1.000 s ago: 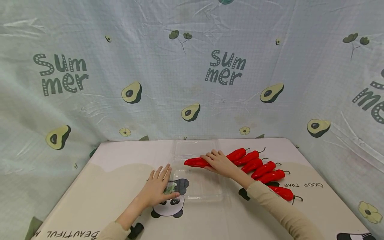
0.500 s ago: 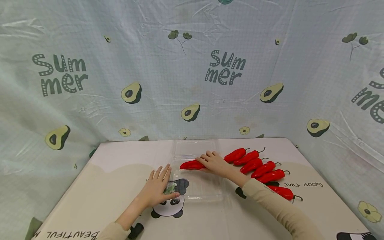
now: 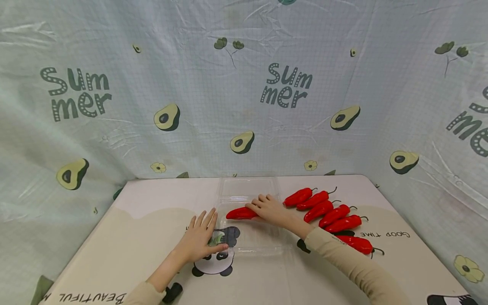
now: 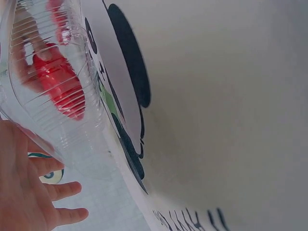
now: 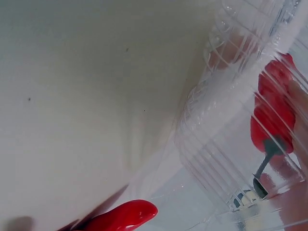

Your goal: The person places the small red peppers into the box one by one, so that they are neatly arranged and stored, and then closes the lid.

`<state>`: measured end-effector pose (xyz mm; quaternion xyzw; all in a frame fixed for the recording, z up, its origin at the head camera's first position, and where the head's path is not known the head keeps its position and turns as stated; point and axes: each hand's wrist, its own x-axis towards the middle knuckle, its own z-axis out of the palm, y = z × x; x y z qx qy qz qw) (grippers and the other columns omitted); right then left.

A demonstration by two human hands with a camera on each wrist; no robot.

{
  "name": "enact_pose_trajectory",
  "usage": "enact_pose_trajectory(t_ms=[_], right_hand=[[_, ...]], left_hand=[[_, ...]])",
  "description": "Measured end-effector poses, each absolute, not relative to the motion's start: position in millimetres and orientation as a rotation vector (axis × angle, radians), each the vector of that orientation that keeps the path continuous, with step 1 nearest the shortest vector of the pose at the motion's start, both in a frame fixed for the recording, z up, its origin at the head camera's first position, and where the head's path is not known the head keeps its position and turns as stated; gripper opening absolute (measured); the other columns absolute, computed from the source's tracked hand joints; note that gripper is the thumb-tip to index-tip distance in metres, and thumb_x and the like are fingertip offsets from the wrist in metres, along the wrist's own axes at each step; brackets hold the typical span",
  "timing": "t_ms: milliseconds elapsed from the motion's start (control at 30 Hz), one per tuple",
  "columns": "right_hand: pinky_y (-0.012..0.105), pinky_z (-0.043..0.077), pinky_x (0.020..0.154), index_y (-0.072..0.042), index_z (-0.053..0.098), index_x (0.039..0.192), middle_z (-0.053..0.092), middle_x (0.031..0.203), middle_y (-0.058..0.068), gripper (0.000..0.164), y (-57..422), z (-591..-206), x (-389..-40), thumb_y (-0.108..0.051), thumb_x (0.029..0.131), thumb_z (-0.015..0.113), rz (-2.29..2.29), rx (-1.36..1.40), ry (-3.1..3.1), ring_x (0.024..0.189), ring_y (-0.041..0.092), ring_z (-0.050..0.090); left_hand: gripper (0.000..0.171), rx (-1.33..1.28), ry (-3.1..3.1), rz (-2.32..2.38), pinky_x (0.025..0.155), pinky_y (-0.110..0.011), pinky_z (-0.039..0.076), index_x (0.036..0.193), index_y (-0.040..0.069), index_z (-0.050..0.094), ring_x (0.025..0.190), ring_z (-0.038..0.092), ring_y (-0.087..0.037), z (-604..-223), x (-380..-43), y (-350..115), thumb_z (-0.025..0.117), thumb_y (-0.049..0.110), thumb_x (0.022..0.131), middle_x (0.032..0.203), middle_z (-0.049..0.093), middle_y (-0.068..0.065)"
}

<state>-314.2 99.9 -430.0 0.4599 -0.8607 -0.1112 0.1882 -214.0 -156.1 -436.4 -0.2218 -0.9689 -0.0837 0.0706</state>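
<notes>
In the head view my right hand (image 3: 271, 212) grips a red chili pepper (image 3: 239, 213), its tip pointing left, at a clear plastic box (image 3: 263, 249). Through the ribbed wall in the left wrist view, the pepper (image 4: 60, 84) and the fingers round it show inside the box. The right wrist view gives the pepper's green stem end (image 5: 273, 144) behind the clear wall. My left hand (image 3: 199, 240) lies by the box's left side, fingers spread and straight, thumb toward the box. Whether it touches the wall is hard to tell.
Several red chili peppers (image 3: 335, 215) lie in a slanted row right of the box, stems pointing right. The box's clear lid (image 3: 248, 187) lies folded open at the back. A printed cloth (image 3: 206, 127) hangs behind the table (image 3: 152, 250).
My right hand has moved left and a little nearer with the chili pepper, further over the box. The left hand has stayed in place.
</notes>
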Motion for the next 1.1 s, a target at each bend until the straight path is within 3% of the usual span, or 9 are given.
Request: enact_pose_trajectory(t_ms=[1100], right_hand=[[0.034, 0.04, 0.083, -0.023, 0.051, 0.12, 0.058, 0.102, -0.001, 0.038, 96.0, -433.0, -313.4, -0.038, 0.085, 0.056, -0.302, 1.295, -2.529, 0.096, 0.016, 0.048]], left_hand=[[0.096, -0.664, -2.912, -0.249, 0.102, -0.06, 0.02, 0.138, -0.002, 0.028, 0.131, 0.024, -0.043, -437.2, -214.4, -154.7, 0.047, 0.068, 0.074, 0.146, 0.023, -0.017]])
